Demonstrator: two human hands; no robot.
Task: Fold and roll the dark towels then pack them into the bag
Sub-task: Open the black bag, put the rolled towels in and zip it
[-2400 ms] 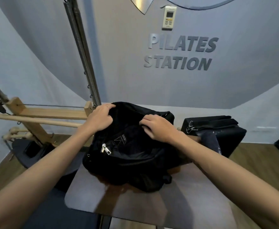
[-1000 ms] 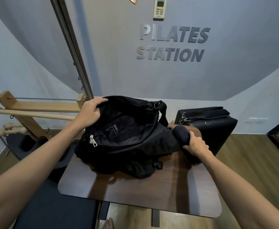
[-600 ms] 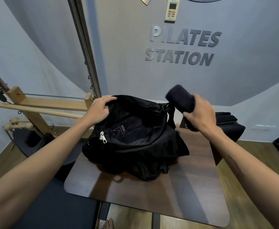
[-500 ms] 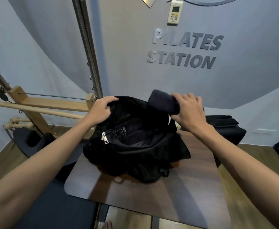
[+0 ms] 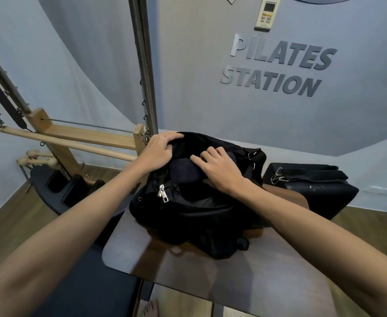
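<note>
A black bag (image 5: 188, 216) sits open on a brown table (image 5: 256, 282). My left hand (image 5: 158, 149) grips the bag's far left rim and holds the mouth open. A rolled dark towel (image 5: 183, 172) lies inside the opening, partly hidden by the bag's edge. Over the towel's right end my right hand (image 5: 217, 170) rests with fingers spread, pressing it down into the bag. The bag's silver zipper pull (image 5: 162, 194) hangs at the near left side.
A black padded box (image 5: 320, 188) with metal clips stands to the right of the table. A wooden pilates frame (image 5: 85, 136) and a metal spring pole (image 5: 144, 65) are at the left. A dark padded bench (image 5: 85, 294) lies below left.
My right hand picked the rolled towel up from the table's right side, carried it over the bag and put it inside. My left hand kept holding the rim.
</note>
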